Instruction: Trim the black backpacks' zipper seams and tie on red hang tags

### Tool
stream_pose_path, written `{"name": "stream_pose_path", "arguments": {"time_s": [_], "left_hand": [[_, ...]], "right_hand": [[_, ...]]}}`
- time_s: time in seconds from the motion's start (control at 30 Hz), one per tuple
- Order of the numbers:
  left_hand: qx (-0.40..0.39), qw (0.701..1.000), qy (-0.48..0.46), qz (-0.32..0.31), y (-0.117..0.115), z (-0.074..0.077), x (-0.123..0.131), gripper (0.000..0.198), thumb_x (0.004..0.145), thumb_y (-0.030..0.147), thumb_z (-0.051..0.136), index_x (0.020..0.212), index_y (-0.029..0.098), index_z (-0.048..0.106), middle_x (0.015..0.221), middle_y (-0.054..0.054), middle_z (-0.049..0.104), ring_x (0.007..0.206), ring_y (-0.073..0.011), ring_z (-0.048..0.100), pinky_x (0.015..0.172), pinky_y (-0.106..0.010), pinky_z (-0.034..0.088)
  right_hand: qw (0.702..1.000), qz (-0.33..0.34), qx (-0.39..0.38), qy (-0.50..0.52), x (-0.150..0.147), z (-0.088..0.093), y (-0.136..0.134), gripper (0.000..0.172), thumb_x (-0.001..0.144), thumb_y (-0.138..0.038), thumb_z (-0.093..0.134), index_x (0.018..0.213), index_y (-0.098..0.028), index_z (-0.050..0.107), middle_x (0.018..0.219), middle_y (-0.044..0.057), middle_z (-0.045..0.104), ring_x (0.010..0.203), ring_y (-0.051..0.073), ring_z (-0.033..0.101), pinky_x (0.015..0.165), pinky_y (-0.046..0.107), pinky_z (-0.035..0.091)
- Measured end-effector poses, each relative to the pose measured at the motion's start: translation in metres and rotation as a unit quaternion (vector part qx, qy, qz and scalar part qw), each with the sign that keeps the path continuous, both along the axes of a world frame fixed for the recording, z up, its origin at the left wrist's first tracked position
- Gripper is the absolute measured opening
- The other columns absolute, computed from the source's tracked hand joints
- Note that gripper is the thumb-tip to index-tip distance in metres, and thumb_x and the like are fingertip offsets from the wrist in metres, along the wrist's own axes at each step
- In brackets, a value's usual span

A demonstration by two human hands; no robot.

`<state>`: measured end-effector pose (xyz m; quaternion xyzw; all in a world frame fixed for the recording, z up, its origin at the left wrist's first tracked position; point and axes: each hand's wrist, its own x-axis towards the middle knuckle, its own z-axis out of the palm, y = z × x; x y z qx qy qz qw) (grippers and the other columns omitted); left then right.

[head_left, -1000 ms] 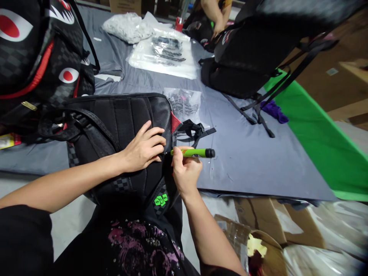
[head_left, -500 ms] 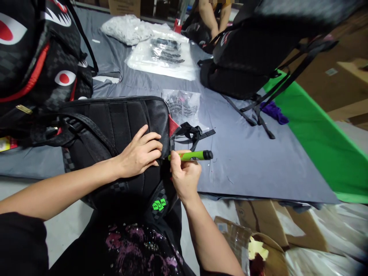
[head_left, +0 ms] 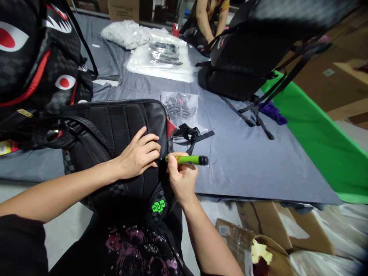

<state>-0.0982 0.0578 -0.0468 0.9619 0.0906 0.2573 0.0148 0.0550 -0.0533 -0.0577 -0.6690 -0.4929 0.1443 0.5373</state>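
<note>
A black backpack (head_left: 100,122) lies back-panel up before me, partly over the table edge, with a red corner tab and a green patch. My left hand (head_left: 140,153) rests on its padded back with fingers spread. In my right hand (head_left: 181,178) is a lime-green marker pen (head_left: 191,159), gripped near its tip end, with its black end pointing right. The pen's tip meets the backpack's dark edge close to my left fingertips; exactly what it touches is too dark to make out. Black straps with a buckle (head_left: 191,134) trail from the bag onto the cloth.
More shark-face backpacks (head_left: 57,57) stand at left, and another black backpack (head_left: 241,61) at upper right. Clear plastic bags (head_left: 161,57) lie on the grey-clothed table (head_left: 238,165). A co-worker's arms (head_left: 205,23) show at the back. Cardboard boxes (head_left: 264,218) sit below at right.
The pen and my right hand have shifted slightly left and down. My left hand stays on the backpack. The co-worker's arms have moved a little.
</note>
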Motion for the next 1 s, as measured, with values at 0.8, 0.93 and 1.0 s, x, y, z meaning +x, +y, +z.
{"name": "stream_pose_path", "arguments": {"time_s": [0.8,0.93,1.0], "left_hand": [[-0.007,0.996,0.09,-0.008,0.011,0.018,0.003,0.019,0.085,0.035,0.067,0.094,0.021,0.058,0.1,-0.002,0.064,0.107,-0.0236,0.055,0.115,-0.053,0.021],[0.069,0.977,0.2,-0.028,0.036,0.045,0.012,0.033,0.077,0.048,0.075,0.086,0.019,0.06,0.088,-0.003,0.064,0.091,-0.0233,0.059,0.104,-0.048,0.034],[0.102,0.968,0.227,-0.014,0.038,0.054,0.014,0.037,0.074,0.05,0.076,0.083,0.018,0.059,0.085,-0.005,0.065,0.086,-0.0239,0.059,0.091,-0.042,0.04]], "right_hand": [[0.999,0.019,0.028,-0.026,0.004,-0.015,-0.011,0.028,0.095,-0.035,0.051,0.077,-0.016,0.061,0.06,0.0,0.06,0.048,0.011,0.056,0.047,0.022,0.042],[0.998,0.017,0.044,0.031,0.005,-0.016,-0.026,0.023,0.095,-0.035,0.053,0.1,-0.015,0.064,0.066,0.001,0.066,0.05,0.013,0.061,0.049,0.024,0.05],[0.996,0.039,0.084,0.016,-0.002,-0.015,-0.032,0.028,0.096,-0.03,0.052,0.12,-0.018,0.06,0.087,0.006,0.073,0.064,0.015,0.069,0.06,0.026,0.057]]}}
